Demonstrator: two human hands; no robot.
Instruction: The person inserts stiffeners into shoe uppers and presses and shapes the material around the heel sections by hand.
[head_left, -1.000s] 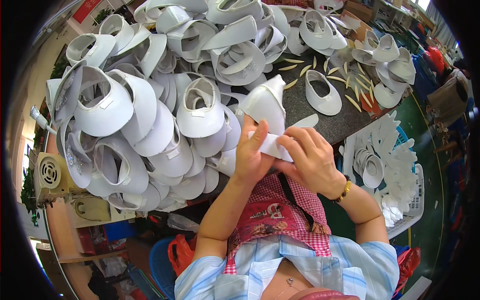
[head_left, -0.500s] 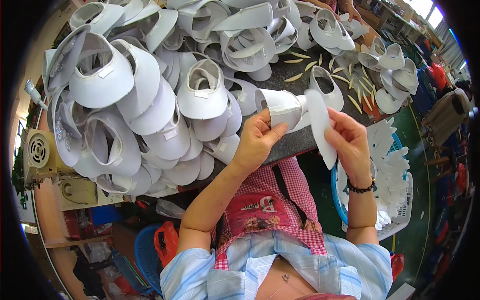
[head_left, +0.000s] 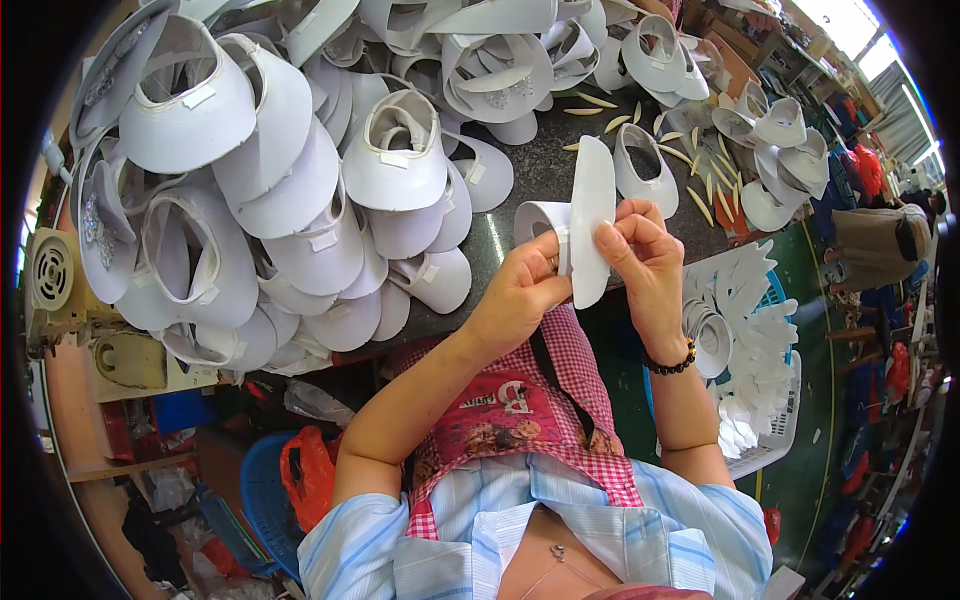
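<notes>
Workshop with heaped, matching white pieces (head_left: 283, 200)

You've got bright light, window (head_left: 845, 32) blown out upper right, fisheye bending edges, corners black, far right soft.

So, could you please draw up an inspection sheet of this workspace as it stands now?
Surface: dark speckled tabletop, mostly covered at left.
Job's things: white collared piece and long white panel, overlapping in view; whether they are joined, cannot tell.
Clutter: heap of white pieces at left; pale slivers scattered beyond the hands, toward the right.
Grippers: bare hands; left hand grips the collared piece, right hand pinches the panel between thumb and fingers.
Cables: nothing seen.
Surroundings: white basket and white cut pieces at right; red bag at the person's left; cream machine at far left; green floor.
</notes>
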